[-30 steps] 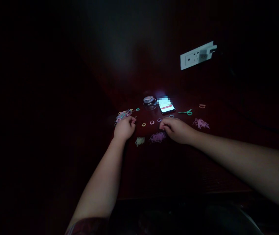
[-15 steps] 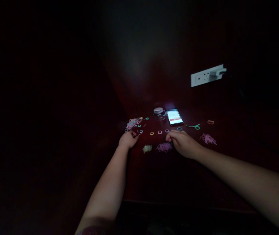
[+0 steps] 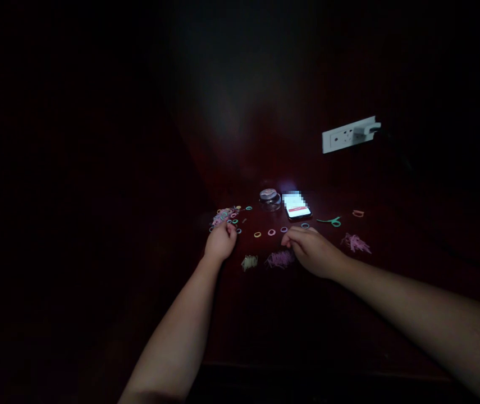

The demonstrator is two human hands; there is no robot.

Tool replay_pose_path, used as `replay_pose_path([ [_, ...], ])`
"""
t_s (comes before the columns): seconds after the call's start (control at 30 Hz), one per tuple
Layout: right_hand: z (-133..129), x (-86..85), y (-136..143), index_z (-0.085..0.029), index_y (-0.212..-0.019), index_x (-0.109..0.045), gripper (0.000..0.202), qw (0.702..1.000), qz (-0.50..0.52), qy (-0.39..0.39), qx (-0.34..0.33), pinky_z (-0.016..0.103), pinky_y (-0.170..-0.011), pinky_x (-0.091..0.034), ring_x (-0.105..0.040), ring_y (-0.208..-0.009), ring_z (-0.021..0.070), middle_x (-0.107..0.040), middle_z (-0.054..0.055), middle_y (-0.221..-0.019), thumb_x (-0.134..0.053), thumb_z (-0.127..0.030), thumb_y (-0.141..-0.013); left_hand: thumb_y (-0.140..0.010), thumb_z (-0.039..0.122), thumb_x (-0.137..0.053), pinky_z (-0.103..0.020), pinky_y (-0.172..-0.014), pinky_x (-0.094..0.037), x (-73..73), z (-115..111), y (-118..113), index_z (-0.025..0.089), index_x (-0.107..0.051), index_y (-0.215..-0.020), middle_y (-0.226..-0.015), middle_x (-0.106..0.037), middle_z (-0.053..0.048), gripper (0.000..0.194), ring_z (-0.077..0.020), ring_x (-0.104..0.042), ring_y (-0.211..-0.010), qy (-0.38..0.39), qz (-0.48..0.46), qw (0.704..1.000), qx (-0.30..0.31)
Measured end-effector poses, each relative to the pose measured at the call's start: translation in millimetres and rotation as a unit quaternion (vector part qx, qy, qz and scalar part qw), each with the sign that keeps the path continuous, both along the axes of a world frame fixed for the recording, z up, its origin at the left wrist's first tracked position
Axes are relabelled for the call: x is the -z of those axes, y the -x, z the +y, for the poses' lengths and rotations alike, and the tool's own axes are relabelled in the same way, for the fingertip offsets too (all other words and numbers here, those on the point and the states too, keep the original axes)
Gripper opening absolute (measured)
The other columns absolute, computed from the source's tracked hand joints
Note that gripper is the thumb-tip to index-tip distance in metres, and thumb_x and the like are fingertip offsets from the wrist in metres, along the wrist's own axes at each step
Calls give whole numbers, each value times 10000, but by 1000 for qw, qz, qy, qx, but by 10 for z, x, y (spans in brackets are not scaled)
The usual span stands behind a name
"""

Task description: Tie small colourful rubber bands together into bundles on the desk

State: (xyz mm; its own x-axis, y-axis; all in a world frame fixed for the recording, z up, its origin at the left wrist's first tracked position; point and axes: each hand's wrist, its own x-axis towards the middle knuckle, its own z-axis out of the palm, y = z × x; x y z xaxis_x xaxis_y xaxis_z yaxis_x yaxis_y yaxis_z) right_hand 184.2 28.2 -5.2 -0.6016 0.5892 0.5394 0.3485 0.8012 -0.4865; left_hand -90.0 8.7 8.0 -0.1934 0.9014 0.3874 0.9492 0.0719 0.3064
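My left hand is closed at the near edge of a mixed pile of coloured hair ties and small elastic bands. Its fingertips are mostly hidden, so what they hold cannot be made out. Over the right end of a heap of purple elastic bands, my right hand has its fingers curled in; nothing shows clearly between them. A pale yellow heap of bands lies left of the purple one. Behind these run single ring hair ties: yellow, pink, purple and blue.
A clear jar with a lid stands beside a lit phone at the back. Right of the phone lie a green-handled tool, an orange band and a pink heap of bands. A white wall socket holds a plug.
My left hand has turned and moved up to the pile, its fingers drawn in more. My right hand stays over the purple heap. The whole view has shifted slightly.
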Motion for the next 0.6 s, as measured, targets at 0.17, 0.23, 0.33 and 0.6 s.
replay_pose_path([
  [0.17,-8,-7,14,-196,-1122,-579,298,999,43,3,29,319,-738,-411,-578,-760,173,-651,29,-851,-564,-158,-828,-912,269,-458,-225,-572,-386,-103,-172,-483,195,-527,-863,-699,-565,15,113,-116,-500,-596,-12,-43,962,269],
  [0.23,-24,-24,16,-196,-1110,-582,284,999,47,2,18,307,-719,-405,-568,-733,163,-644,20,-828,-574,-165,-828,-908,260,-473,-217,-552,-361,-118,-239,-647,197,-518,-858,-685,-548,29,93,-104,-476,-580,10,-47,946,322],
  [0.33,-42,-54,17,-196,-1019,-607,193,999,48,-8,3,298,-716,-392,-553,-711,152,-628,7,-789,-561,-154,-837,-896,245,-496,-216,-557,-355,-125,-294,-760,193,-522,-865,-695,-551,29,65,-101,-476,-592,20,-50,935,352],
  [0.6,-46,-54,20,-196,-998,-601,199,999,34,-17,-11,284,-704,-382,-530,-717,143,-609,11,-829,-553,-116,-822,-917,243,-477,-210,-555,-357,-148,-295,-738,183,-526,-864,-698,-548,24,94,-91,-471,-583,-3,-75,931,358],
])
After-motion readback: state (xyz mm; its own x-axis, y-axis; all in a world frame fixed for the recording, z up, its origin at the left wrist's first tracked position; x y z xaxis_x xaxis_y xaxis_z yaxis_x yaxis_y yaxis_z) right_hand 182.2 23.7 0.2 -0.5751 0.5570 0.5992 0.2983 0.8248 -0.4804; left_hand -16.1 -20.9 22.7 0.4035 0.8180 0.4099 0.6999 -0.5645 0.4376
